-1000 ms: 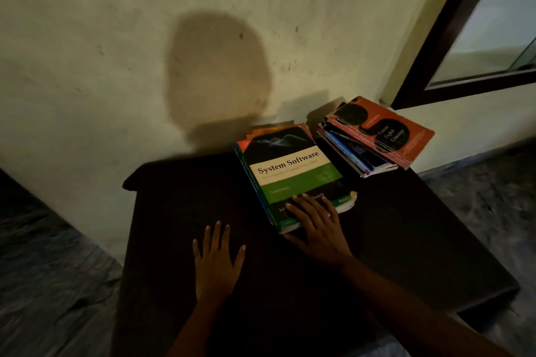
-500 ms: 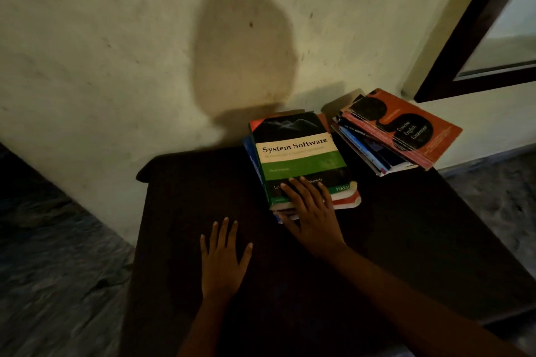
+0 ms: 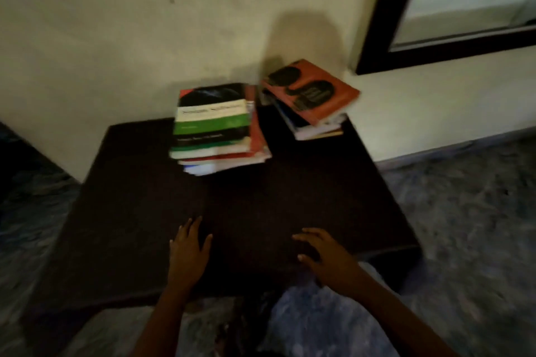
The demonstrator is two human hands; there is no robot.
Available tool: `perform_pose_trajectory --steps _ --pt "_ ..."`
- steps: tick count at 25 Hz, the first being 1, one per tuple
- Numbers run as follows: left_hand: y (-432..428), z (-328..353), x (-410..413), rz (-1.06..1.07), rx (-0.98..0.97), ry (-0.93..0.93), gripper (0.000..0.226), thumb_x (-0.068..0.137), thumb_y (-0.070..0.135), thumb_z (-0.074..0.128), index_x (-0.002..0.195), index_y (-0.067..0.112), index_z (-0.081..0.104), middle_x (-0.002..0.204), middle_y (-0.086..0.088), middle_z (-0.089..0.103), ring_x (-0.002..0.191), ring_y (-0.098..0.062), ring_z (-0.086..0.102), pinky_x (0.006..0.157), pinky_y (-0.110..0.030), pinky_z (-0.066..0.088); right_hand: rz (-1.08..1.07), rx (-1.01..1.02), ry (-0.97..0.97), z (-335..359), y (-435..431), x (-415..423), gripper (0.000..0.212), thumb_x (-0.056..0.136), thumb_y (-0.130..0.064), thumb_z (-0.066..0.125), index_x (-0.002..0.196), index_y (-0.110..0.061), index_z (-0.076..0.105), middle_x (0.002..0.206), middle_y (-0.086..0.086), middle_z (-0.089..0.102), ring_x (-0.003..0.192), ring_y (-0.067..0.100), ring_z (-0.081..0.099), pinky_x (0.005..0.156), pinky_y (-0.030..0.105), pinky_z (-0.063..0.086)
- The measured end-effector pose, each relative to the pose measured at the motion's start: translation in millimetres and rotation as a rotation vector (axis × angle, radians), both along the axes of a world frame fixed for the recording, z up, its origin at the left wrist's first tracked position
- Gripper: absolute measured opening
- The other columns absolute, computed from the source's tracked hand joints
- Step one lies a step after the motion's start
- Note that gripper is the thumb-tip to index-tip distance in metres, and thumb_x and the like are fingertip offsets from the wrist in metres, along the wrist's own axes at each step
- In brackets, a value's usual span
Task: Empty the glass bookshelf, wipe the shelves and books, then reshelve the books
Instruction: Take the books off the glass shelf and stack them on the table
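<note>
Green-topped stack point(image 3: 213, 130) and orange-topped stack point(image 3: 314, 94) sit on the dark counter point(image 3: 139, 200), against the wall point(image 3: 116, 23). Left hand point(image 3: 188, 252) and right hand point(image 3: 326, 258): fingers apart, holding nothing.

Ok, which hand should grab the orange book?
Probably the right hand: it is open, in line with the orange book, while the left hand lies in front of the green-topped stack.

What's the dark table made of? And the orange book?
The table looks like dark wood or board with a dull, matte top. It shows no shine, but the dim, blurred picture leaves that open. The orange book looks like paper with a thin card cover: pale page edges show under its cover.
</note>
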State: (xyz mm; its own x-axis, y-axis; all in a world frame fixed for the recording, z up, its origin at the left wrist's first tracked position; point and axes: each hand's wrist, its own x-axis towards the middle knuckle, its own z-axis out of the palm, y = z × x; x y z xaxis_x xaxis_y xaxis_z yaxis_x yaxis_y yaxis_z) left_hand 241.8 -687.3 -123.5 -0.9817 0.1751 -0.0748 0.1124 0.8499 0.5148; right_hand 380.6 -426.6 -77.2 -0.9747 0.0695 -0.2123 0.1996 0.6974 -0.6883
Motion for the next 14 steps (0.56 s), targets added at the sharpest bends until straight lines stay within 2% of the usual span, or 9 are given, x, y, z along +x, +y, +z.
perform_pose_trajectory --steps 2,4,6,7,9,10,12,13,14 --pt "52.8 8.4 53.2 -0.078 0.135 0.028 0.045 0.092 0.02 0.058 0.134 0.008 0.049 0.141 -0.018 0.043 0.132 -0.034 0.038 0.111 -0.048 0.027 -0.111 -0.072 -0.055 -4.9 50.0 43.4 0.037 0.093 -0.021 0.055 0.129 -0.024 0.048 0.132 -0.001 0.046 0.121 0.007 0.043 0.094 0.002 0.026" --pt "130.9 17.1 99.5 -0.306 0.222 -0.003 0.047 0.09 0.034 0.056 0.13 0.01 0.053 0.139 -0.015 0.046 0.131 -0.031 0.041 0.111 -0.039 0.028 -0.273 -0.172 -0.125 -6.0 105.3 96.0 0.034 0.094 -0.015 0.053 0.127 -0.022 0.048 0.126 0.001 0.052 0.119 0.014 0.049 0.092 0.011 0.039" --pt "220.3 27.1 139.0 -0.581 0.271 -0.104 0.064 0.082 0.053 0.04 0.126 0.01 0.057 0.137 -0.011 0.048 0.129 -0.023 0.041 0.109 -0.029 0.026 -0.474 -0.201 -0.205 -15.7 162.2 157.3 0.032 0.094 -0.013 0.052 0.127 -0.014 0.053 0.122 0.002 0.056 0.114 0.017 0.053 0.089 0.016 0.04" --pt "263.5 29.3 154.9 -0.682 0.303 -0.158 0.068 0.079 0.055 0.036 0.124 0.009 0.059 0.134 -0.011 0.05 0.126 -0.02 0.042 0.107 -0.023 0.025 -0.578 -0.189 -0.225 -26.4 188.8 187.3 0.031 0.094 -0.014 0.053 0.124 -0.012 0.056 0.123 0.003 0.058 0.112 0.019 0.055 0.089 0.019 0.039" --pt "346.3 24.6 182.4 -0.843 0.354 -0.24 0.065 0.078 0.052 0.039 0.116 0.005 0.062 0.124 -0.012 0.056 0.118 -0.013 0.048 0.101 -0.012 0.027 -0.767 -0.189 -0.262 -51.3 236.1 246.8 0.03 0.093 -0.014 0.055 0.122 -0.01 0.058 0.124 0.007 0.06 0.108 0.016 0.058 0.081 0.015 0.037" --pt "385.2 19.4 194.5 -0.909 0.365 -0.291 0.061 0.079 0.05 0.044 0.115 0.004 0.062 0.122 -0.01 0.058 0.115 -0.01 0.05 0.099 -0.009 0.028 -0.837 -0.204 -0.283 -66.5 258.1 274.2 0.03 0.093 -0.012 0.055 0.122 -0.007 0.057 0.121 0.01 0.06 0.1 0.007 0.06 0.076 0.012 0.037" --pt "449.5 1.9 211.0 -0.996 0.327 -0.447 0.043 0.087 0.035 0.056 0.118 0.004 0.06 0.124 -0.007 0.058 0.119 -0.012 0.051 0.101 -0.013 0.032 -0.95 -0.262 -0.318 -89.5 294.1 315.8 0.029 0.092 -0.004 0.052 0.121 0.002 0.055 0.111 0.014 0.06 0.071 -0.014 0.057 0.062 0.008 0.038" --pt "485.3 -9.8 220.1 -1.014 0.297 -0.524 0.034 0.091 0.023 0.059 0.119 0.004 0.059 0.125 -0.009 0.058 0.121 -0.017 0.052 0.102 -0.019 0.035 -1.015 -0.275 -0.348 -97.5 314.2 334.7 0.028 0.092 -0.002 0.051 0.119 0.005 0.055 0.109 0.014 0.06 0.065 -0.016 0.054 0.059 0.008 0.037" --pt "520.3 -19.8 228.0 -1.017 0.279 -0.597 0.029 0.092 0.013 0.059 0.12 0.004 0.059 0.126 -0.012 0.059 0.121 -0.021 0.053 0.101 -0.022 0.037 -1.057 -0.263 -0.396 -106.1 334.1 351.4 0.025 0.093 -0.001 0.05 0.116 0.005 0.057 0.104 0.012 0.06 0.068 -0.012 0.054 0.058 0.009 0.036"
